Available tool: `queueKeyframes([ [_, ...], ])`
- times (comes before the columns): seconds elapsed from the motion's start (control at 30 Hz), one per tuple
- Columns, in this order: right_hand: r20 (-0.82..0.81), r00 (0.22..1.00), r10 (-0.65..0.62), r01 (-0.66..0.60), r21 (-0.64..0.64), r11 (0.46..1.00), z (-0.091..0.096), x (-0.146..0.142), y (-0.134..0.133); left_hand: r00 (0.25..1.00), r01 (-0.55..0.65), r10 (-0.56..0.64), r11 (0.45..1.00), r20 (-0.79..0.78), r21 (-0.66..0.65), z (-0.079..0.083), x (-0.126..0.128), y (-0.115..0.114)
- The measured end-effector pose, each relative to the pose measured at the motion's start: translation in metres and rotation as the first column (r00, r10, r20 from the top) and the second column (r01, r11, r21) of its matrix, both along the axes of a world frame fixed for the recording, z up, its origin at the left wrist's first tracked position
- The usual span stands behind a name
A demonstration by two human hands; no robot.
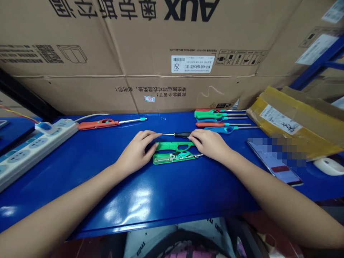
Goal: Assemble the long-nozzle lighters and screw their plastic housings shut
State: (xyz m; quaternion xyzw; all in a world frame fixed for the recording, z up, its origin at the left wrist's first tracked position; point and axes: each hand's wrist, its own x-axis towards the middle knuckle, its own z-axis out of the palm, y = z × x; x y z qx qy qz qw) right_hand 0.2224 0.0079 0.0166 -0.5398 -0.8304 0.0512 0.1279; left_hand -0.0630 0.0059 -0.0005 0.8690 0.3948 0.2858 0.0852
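A green lighter with a long nozzle lies opened in two halves. Its empty shell half [168,145] is above the other half [163,158], which holds a clear tank, a teal trigger part and a metal rod. Just beyond them lies a screwdriver [182,134] with a black handle and thin shaft. My left hand [138,148] has thumb and index finger apart, the fingertip by the screwdriver's tip and the thumb at the shell's left end. The fingers of my right hand [209,143] close around the handle's end, beside the shell's right end.
Several assembled lighters [215,122] lie at the back right, beside a yellow-taped package [295,122]. An orange lighter [99,124] is at the left, near a power strip [34,147]. A phone [279,168] and white mouse [329,166] are at the right. A large cardboard box [150,43] stands behind.
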Motion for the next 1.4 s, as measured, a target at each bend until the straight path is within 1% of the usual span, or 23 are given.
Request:
queueKeyframes([
  [0.07,-0.074,0.997,-0.021,0.023,0.034,0.999,-0.001,0.001,0.001,1.000,0.000,-0.001,1.000,0.023,0.017,0.004,0.001,-0.002],
  [0.1,-0.114,0.994,0.005,0.001,0.050,0.999,-0.001,0.002,0.002,0.999,0.019,-0.019,1.000,0.029,0.021,0.006,0.001,-0.003],
  [0.17,-0.146,0.980,0.133,-0.124,0.066,0.990,0.001,0.004,0.000,0.996,0.093,-0.093,0.996,0.012,0.013,0.008,0.001,-0.006],
  [0.23,-0.117,0.956,0.270,-0.266,0.047,0.963,0.003,0.004,-0.002,0.983,0.176,-0.176,0.984,-0.046,-0.007,0.010,0.002,-0.008],
  [0.27,-0.090,0.948,0.306,-0.305,0.030,0.952,0.004,0.003,-0.004,0.974,0.208,-0.209,0.978,-0.082,-0.021,0.010,0.002,-0.009],
  [0.3,-0.067,0.948,0.313,-0.312,0.013,0.950,0.004,0.002,-0.005,0.965,0.234,-0.236,0.972,-0.114,-0.035,0.009,0.002,-0.009],
  [0.37,-0.044,0.964,0.263,-0.264,-0.009,0.964,0.003,0.000,-0.006,0.949,0.276,-0.282,0.959,-0.139,-0.061,0.008,0.002,-0.009],
  [0.47,-0.050,0.981,0.189,-0.191,-0.022,0.981,0.001,-0.003,-0.006,0.935,0.325,-0.335,0.941,-0.114,-0.093,0.006,0.002,-0.008],
  [0.53,-0.058,0.978,0.199,-0.200,-0.029,0.979,0.001,-0.003,-0.005,0.932,0.336,-0.346,0.936,-0.105,-0.101,0.006,0.002,-0.007],
  [0.6,-0.072,0.965,0.251,-0.255,-0.044,0.966,0.003,-0.001,-0.005,0.932,0.336,-0.346,0.936,-0.110,-0.102,0.006,0.001,-0.008],
  [0.7,-0.104,0.931,0.351,-0.361,-0.096,0.928,0.009,0.003,-0.007,0.931,0.333,-0.344,0.938,-0.124,-0.099,0.008,0.001,-0.009],
  [0.77,-0.120,0.917,0.381,-0.396,-0.138,0.908,0.012,0.005,-0.007,0.930,0.328,-0.340,0.939,-0.142,-0.098,0.009,0.001,-0.010],
  [0.87,-0.107,0.920,0.378,-0.391,-0.147,0.909,0.014,0.005,-0.007,0.926,0.321,-0.332,0.943,-0.180,-0.091,0.010,0.001,-0.011],
  [1.07,0.014,0.941,0.339,-0.337,-0.054,0.940,0.008,0.003,-0.006,0.912,0.353,-0.367,0.930,-0.184,-0.102,0.010,0.001,-0.011],
  [1.13,0.006,0.945,0.328,-0.327,-0.022,0.945,0.008,0.004,-0.007,0.909,0.364,-0.377,0.926,-0.180,-0.103,0.010,0.001,-0.011],
  [1.2,-0.055,0.940,0.337,-0.338,-0.017,0.941,0.013,0.005,-0.009,0.912,0.355,-0.365,0.931,-0.187,-0.084,0.010,0.001,-0.011],
  [1.23,-0.095,0.931,0.353,-0.358,-0.039,0.933,0.016,0.006,-0.011,0.916,0.346,-0.353,0.936,-0.190,-0.069,0.010,0.001,-0.011],
  [1.3,-0.151,0.906,0.396,-0.415,-0.125,0.901,0.023,0.007,-0.015,0.927,0.333,-0.334,0.942,-0.171,-0.040,0.009,0.001,-0.010],
  [1.4,-0.143,0.893,0.427,-0.450,-0.227,0.864,0.026,0.006,-0.018,0.932,0.353,-0.355,0.935,-0.072,-0.047,0.007,0.002,-0.009],
])
